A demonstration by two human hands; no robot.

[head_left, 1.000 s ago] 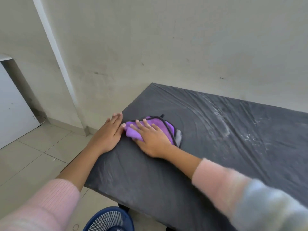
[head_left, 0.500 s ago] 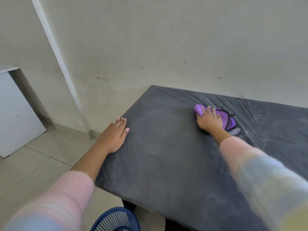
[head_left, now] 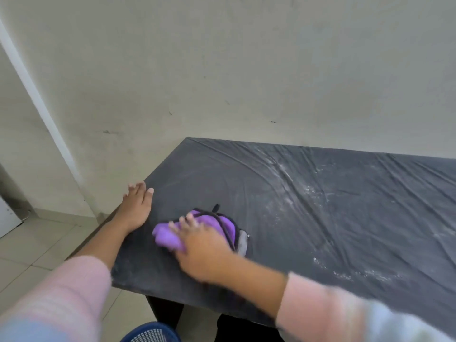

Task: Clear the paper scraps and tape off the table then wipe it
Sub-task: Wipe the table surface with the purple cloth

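A purple cloth (head_left: 170, 236) with a dark trim lies bunched on the dark grey table (head_left: 320, 218), near its left front part. My right hand (head_left: 204, 245) presses down on the cloth, fingers spread over it, blurred by motion. My left hand (head_left: 135, 208) rests flat on the table's left edge, fingers apart, holding nothing. White dusty streaks cover the table's middle and right. No paper scraps or tape show on the table.
A pale wall stands right behind the table. A blue mesh basket (head_left: 150, 334) sits on the tiled floor (head_left: 37, 245) below the table's front edge. A white panel (head_left: 7, 218) is at the far left.
My right hand has swept the purple cloth from the far middle of the table back to the near left. The left hand has stayed on the table edge.
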